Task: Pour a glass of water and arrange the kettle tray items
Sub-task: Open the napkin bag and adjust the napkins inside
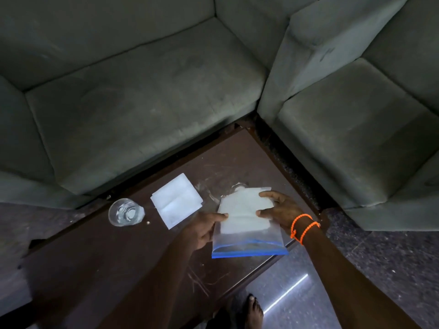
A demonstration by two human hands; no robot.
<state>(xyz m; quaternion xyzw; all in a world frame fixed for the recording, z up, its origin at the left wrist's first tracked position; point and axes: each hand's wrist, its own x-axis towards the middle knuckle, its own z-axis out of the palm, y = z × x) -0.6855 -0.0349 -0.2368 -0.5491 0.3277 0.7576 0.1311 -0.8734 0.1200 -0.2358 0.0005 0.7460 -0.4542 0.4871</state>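
Observation:
A clear zip bag (249, 241) with a blue seal strip is held over the dark wooden table (118, 269). Inside it is a stack of white napkins (242, 214), sticking out at the far end. My left hand (204, 231) grips the bag's left edge. My right hand (280, 207), with orange cords at the wrist, clasps the napkins and the bag from the right. A clear drinking glass (126, 212) stands on the table at the left; I cannot tell how much water it holds. A second folded white napkin pile (177, 200) lies flat between the glass and the bag.
Two grey-green sofas (142, 103) close off the table's far and right sides. A wet smear marks the table beyond the bag (213, 193). My bare foot (254, 309) stands on the dark polished floor by the table's near right edge.

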